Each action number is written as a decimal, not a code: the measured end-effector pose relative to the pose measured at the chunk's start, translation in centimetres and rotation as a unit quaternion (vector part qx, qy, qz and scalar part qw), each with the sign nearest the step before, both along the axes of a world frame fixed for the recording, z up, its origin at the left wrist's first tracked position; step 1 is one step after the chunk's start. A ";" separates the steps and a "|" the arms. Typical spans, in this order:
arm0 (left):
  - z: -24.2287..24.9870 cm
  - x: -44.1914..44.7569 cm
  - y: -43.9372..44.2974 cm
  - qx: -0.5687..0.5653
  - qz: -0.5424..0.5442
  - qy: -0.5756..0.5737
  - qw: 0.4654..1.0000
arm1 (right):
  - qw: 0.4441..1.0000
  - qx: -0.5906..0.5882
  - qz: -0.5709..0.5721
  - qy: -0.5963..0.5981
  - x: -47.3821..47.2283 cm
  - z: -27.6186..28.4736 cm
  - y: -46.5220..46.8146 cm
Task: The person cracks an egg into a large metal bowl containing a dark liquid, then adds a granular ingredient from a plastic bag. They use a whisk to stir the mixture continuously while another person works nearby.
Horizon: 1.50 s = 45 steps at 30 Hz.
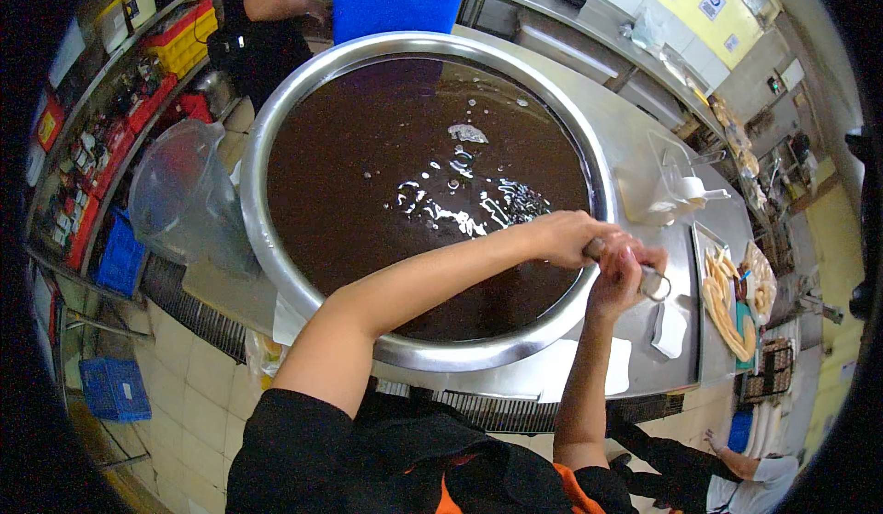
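A wide stainless-steel bowl point(256, 190) of dark brown liquid point(345, 169) stands before me. My left hand point(569, 237) grips a long metal handle point(651, 282) above the bowl's right rim. Close beside it, my right hand point(619, 274) wraps the same handle nearer the end, where a metal ring sticks out. The tool's working end is hidden, so I cannot tell its exact kind. Bright ripples and a patch of foam point(468, 133) show on the liquid's surface.
Left of the bowl stands a large clear plastic jug point(190, 193). At right are a clear pitcher point(652, 190), a white measuring scoop point(697, 191), a folded white cloth point(669, 331) and a metal tray point(698, 293). A blue bin point(400, 0) rises behind. Other people stand far left and lower right.
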<state>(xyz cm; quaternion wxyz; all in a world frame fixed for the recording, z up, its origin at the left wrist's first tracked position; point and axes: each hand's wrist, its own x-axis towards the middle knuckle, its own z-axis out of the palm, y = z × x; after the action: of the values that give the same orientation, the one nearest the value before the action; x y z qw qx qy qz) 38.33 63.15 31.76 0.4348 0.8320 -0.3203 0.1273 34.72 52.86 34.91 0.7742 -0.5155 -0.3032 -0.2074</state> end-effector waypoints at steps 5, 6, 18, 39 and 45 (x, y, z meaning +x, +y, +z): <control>-1.0 3.1 2.9 0.032 0.042 0.001 0.999 | 1.000 -0.029 0.005 0.004 2.8 -1.1 2.2; -1.3 3.5 3.6 0.044 0.052 0.003 0.998 | 0.999 -0.037 0.010 0.019 3.2 -1.4 2.6; 1.2 -2.2 5.5 -0.032 0.177 0.044 0.983 | 0.983 0.001 0.165 0.080 1.9 1.7 4.8; 0.0 -3.4 5.7 0.070 0.260 0.094 0.959 | 0.967 0.040 0.242 0.069 2.3 -1.5 5.0; 2.3 -7.4 2.1 0.000 0.241 0.093 0.966 | 0.967 -0.041 0.245 0.057 -1.4 2.4 1.4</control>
<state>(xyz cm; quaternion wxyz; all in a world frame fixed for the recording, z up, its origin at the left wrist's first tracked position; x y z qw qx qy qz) 30.94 65.23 34.07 0.4194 0.8926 -0.0683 0.1507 33.29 54.22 37.30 0.7957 -0.4679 -0.3835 0.0306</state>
